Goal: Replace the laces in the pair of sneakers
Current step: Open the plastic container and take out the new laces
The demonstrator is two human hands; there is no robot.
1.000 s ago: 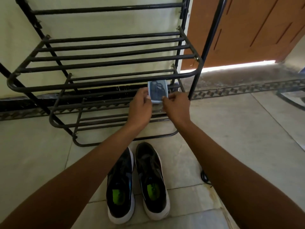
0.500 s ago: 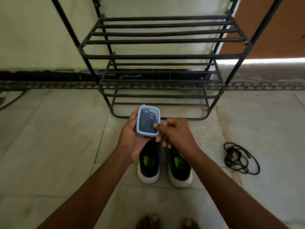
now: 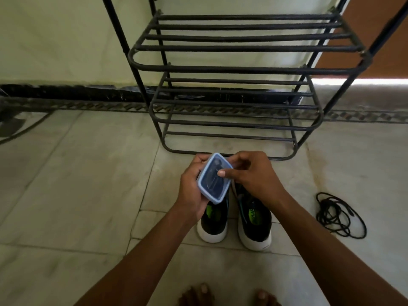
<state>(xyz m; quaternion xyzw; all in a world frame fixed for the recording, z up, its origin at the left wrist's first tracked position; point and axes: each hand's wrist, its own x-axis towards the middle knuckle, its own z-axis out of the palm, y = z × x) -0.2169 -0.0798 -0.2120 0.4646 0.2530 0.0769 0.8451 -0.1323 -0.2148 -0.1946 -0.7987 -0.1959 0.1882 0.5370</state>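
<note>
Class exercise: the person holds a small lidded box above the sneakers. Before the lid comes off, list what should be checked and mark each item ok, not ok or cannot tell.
1. Box supported: left hand grips the lidded box from its side and underneath: ok.
2. Opening grip: right hand has its thumb on the lid, fingers curled at the far edge: ok.
3. Lid closed now: cannot tell, though it looks seated.
4. Contents are laces: something dark shows through the lid: cannot tell.
5. Sneakers within reach, side by side on the floor: ok.
6. Old laces removed: black lace pile lies to the right: ok.
</note>
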